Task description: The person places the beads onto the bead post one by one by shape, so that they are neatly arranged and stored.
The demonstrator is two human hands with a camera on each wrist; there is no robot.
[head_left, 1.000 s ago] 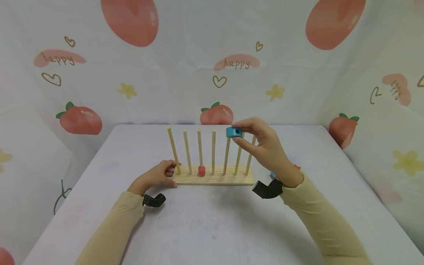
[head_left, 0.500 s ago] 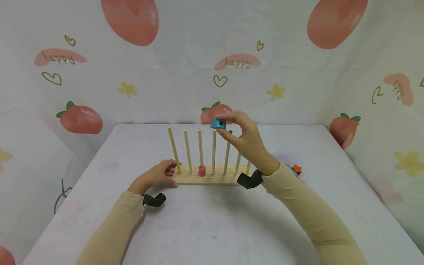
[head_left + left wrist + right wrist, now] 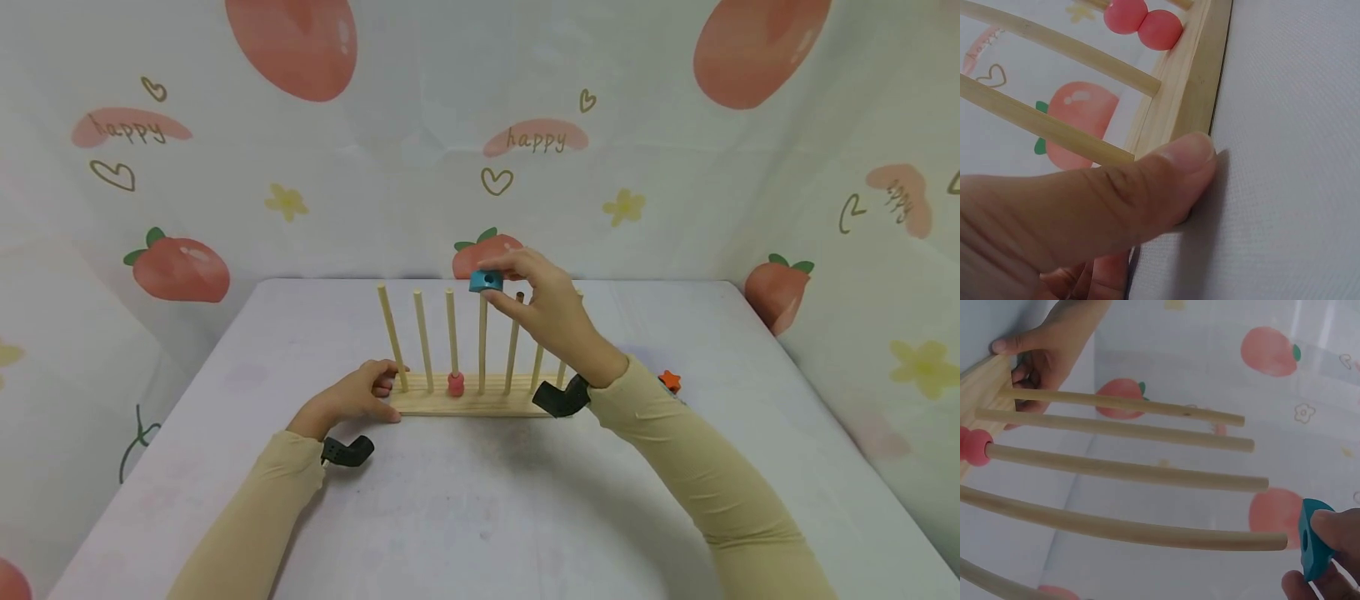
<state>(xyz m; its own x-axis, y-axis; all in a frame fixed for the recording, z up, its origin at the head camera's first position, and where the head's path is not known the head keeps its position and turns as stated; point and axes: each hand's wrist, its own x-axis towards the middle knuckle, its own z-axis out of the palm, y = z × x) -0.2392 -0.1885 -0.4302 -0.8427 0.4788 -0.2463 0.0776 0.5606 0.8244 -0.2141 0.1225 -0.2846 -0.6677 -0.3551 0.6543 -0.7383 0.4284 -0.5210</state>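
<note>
The right hand [image 3: 551, 308] pinches a smooth blue block with a flat face and a round hole [image 3: 482, 282] between thumb and fingers, high over the middle of the rack; the right wrist view shows it just beyond the tip of the fourth pale wooden peg from the left [image 3: 482, 346], a narrow gap apart. Whether hole and peg line up I cannot tell; if tilted, the block could catch on the blunt tip, or slip, being held only at its edges. The left hand [image 3: 352, 396] grips the left end of the flat, grained wooden base [image 3: 435, 407], thumb at the near edge; were that hold to loosen, a sideways knock on the slender round rod might shift the rack across the white cloth [image 3: 450, 517]. A glossy, double-lobed red piece [image 3: 456, 384] sits low around the third peg.
</note>
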